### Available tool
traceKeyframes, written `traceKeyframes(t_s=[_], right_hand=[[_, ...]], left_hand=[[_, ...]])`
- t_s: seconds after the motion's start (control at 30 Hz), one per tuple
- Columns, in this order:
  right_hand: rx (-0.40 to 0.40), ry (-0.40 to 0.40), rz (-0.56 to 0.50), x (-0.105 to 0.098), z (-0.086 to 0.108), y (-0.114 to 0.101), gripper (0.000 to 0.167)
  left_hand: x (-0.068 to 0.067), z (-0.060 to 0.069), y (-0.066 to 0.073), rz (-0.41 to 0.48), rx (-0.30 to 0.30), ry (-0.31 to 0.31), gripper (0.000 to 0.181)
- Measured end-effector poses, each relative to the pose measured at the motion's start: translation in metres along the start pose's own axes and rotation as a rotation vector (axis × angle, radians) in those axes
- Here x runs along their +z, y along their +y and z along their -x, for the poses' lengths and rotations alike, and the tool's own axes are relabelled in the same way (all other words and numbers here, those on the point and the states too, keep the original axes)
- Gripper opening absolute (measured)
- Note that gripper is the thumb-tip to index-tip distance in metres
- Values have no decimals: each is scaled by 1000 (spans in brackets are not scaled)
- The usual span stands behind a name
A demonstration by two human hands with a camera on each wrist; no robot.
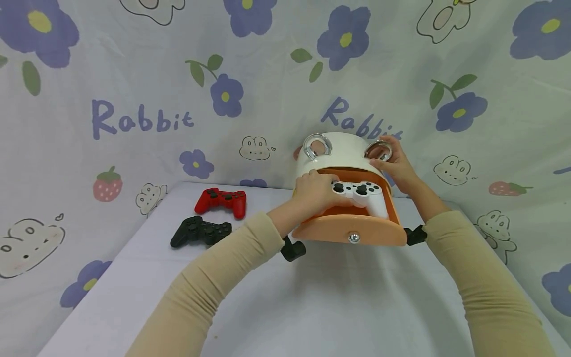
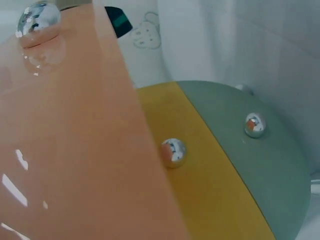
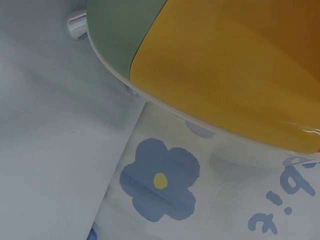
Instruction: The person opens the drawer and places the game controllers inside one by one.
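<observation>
A white rounded cabinet (image 1: 345, 148) stands on the table with two chrome rings on top. Its orange drawer (image 1: 325, 230) is pulled out and has a chrome knob (image 1: 354, 238). Inside lies a white game controller (image 1: 378, 202), its left part covered by my left hand (image 1: 317, 191), which grips it. My right hand (image 1: 398, 166) holds the right chrome ring (image 1: 387, 147). In the left wrist view, the orange drawer front (image 2: 80, 130) juts out over the yellow drawer front (image 2: 200, 175) and the green drawer front (image 2: 250, 155). Neither wrist view shows a hand.
Left of the cabinet, a red game controller (image 1: 221, 201) lies behind a black game controller (image 1: 198, 232) on the white table (image 1: 111, 307). Dark pieces, partly hidden, show beside the drawer at left (image 1: 293, 249) and right (image 1: 416, 235). A patterned curtain (image 1: 267, 109) hangs behind.
</observation>
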State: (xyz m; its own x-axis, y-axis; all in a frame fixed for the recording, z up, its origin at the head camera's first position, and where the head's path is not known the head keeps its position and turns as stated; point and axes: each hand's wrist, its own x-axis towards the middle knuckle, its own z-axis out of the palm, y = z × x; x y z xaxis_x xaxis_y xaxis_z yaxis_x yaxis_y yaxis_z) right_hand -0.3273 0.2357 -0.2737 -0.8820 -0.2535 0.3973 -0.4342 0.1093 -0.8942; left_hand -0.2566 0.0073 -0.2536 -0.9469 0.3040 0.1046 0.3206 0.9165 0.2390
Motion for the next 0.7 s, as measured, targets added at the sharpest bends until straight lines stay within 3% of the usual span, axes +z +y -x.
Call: traceKeyframes(t_s=[0.37,0.7], right_hand=[[-14,-2,-43,-3,-1,6,49],[-18,3,-23,-2,-2,5,48]], left_hand=[[5,-1,3,-77,4,20,84],[8,-4,4,-69,-12,21,85]])
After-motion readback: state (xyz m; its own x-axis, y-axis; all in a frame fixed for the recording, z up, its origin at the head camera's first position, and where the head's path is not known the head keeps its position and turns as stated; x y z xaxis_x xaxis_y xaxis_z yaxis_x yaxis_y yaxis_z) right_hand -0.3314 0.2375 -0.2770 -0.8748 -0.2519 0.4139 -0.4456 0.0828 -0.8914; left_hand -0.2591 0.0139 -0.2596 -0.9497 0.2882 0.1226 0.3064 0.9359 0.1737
